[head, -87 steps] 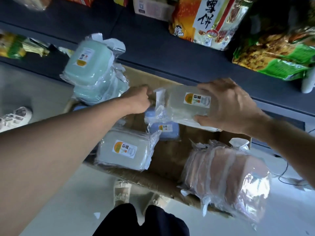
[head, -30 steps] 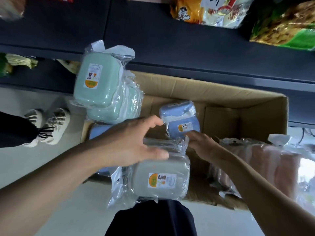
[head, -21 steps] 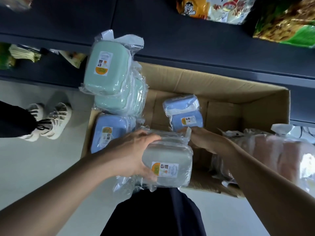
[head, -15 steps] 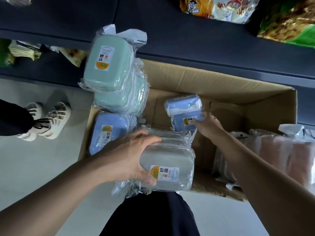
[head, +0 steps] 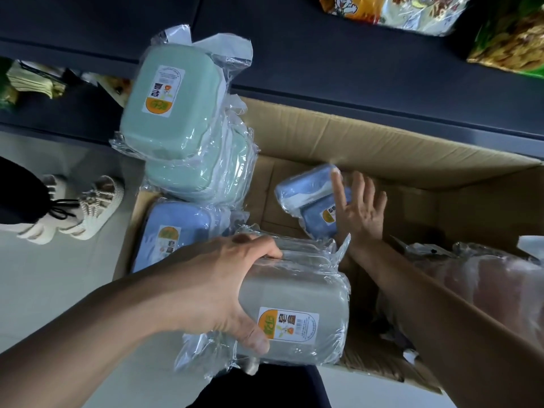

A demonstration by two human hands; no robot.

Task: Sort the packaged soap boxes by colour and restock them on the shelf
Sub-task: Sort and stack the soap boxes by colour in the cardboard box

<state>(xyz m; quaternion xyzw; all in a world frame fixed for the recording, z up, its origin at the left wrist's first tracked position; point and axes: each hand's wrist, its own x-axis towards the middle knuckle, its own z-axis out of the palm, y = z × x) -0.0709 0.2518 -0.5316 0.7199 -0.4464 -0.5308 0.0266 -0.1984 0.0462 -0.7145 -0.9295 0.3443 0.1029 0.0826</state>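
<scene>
Head view, near to far. Nearest: left hand (head: 206,293) gripping stack of grey soap boxes (head: 297,307) in clear wrap, thumb across labelled face, fingers curled over far edge; grip closed round whole stack, holding it at near rim of cardboard carton (head: 382,148). Beside it, right: bundle of pink soap boxes (head: 482,293) sitting at carton's right end, partly hidden behind forearm. Further in: right hand (head: 360,210) reaching into carton, palm showing, fingers spread and straight, grip wide open, touching or just beside blue soap box (head: 312,198) leaning inside; contact not certain. Left side: second blue soap box (head: 176,228) lying under stack of green soap boxes (head: 176,122). Beyond: dark shelf (head: 323,54) carrying snack bags (head: 394,10). Risks, judged: slippery film letting grey stack slide apart under one-handed hold; green stack overhanging carton edge, tipping if nudged; blue box slipping from loose wrap on pick-up.
</scene>
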